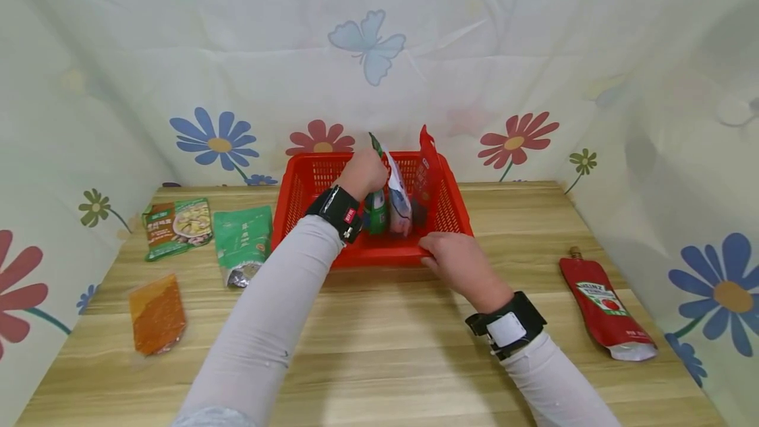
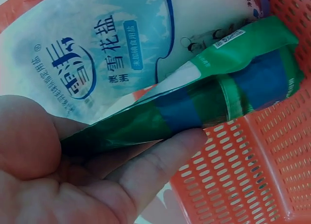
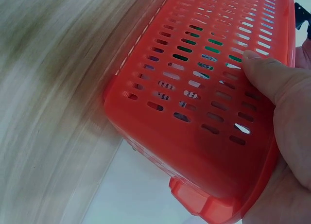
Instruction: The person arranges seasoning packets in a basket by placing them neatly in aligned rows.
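A red plastic basket (image 1: 367,257) with slotted walls stands at the back of the table. My left hand (image 1: 364,173) reaches into it and pinches a green packet (image 2: 252,73) by one edge, between thumb and fingers. Beside that packet, a white and blue bag of salt (image 2: 87,54) stands upright in the basket. Farther right in the basket is a tall red pouch (image 1: 428,176). At the front right corner, my right hand (image 1: 459,265) grips the basket rim, its thumb lying on the slotted outer wall (image 3: 194,131) in the right wrist view.
Left of the basket lie a green pouch (image 1: 243,239), a green and brown food packet (image 1: 178,226) and a clear packet of orange-brown contents (image 1: 157,315). A Heinz ketchup pouch (image 1: 605,308) lies at the right. Patterned cloth walls (image 1: 284,97) enclose the table's back and sides.
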### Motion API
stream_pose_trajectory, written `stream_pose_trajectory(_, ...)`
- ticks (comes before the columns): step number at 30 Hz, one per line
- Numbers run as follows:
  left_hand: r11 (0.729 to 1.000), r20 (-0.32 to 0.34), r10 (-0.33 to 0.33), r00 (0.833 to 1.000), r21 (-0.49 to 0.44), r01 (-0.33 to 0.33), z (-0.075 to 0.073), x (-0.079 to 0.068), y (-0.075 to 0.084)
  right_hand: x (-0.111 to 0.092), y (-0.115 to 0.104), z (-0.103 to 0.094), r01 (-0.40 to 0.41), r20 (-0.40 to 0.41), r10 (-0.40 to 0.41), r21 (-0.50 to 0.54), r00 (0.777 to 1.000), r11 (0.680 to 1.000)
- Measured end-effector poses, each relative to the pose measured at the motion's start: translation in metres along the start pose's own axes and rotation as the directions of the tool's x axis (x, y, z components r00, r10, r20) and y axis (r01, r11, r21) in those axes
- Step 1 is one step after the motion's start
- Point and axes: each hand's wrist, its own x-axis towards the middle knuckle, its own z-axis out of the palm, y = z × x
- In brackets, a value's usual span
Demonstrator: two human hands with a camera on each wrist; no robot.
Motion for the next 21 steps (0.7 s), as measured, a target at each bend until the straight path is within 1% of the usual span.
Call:
stream_pose_trajectory(3, 1.000, -0.011, -0.015, 1.000, -0.019, 0.014, 0.001, 0.001, -0.003, 0.000, -0.001, 0.000, -0.003, 0.003, 0.003, 0.004, 1.000, 1.000)
stream_pose_trajectory(6, 0.999, -0.026, -0.010, 1.000, -0.044, 0.009, 0.002, 0.001, -0.005, 0.000, -0.001, 0.000, -0.004, 0.004, 0.004, 0.008, 1.000, 1.000)
stream_pose_trajectory(9, 0.998, -0.043, 0.034, 0.998, -0.054, -0.036, 0.003, 0.000, -0.008, 0.000, 0.000, 0.000, -0.001, 0.005, 0.001, 0.006, 1.000, 1.000)
stream_pose_trajectory(11, 0.996, -0.042, 0.064, 0.997, -0.063, -0.067, 0.004, -0.002, -0.010, 0.000, 0.000, 0.001, -0.002, 0.006, 0.002, 0.005, 1.000, 1.000)
stream_pose_trajectory(13, 0.994, -0.023, 0.088, 0.996, -0.062, -0.089, 0.004, -0.003, -0.011, 0.001, 0.000, 0.001, 0.001, 0.006, -0.001, 0.005, 1.000, 1.000)
stream_pose_trajectory(15, 0.994, 0.013, 0.090, 0.996, -0.071, -0.089, 0.003, -0.005, -0.011, 0.001, 0.000, 0.001, 0.001, 0.005, -0.001, 0.005, 1.000, 1.000)
stream_pose_trajectory(18, 0.994, 0.068, 0.069, 0.995, -0.087, -0.063, 0.001, -0.010, -0.011, 0.001, -0.001, 0.001, 0.002, -0.001, -0.002, 0.003, 1.000, 1.000)
stream_pose_trajectory(21, 0.996, 0.090, 0.045, 0.995, -0.084, -0.037, -0.001, -0.014, -0.011, 0.001, -0.002, 0.001, -0.006, 0.002, 0.006, 0.001, 1.000, 1.000)
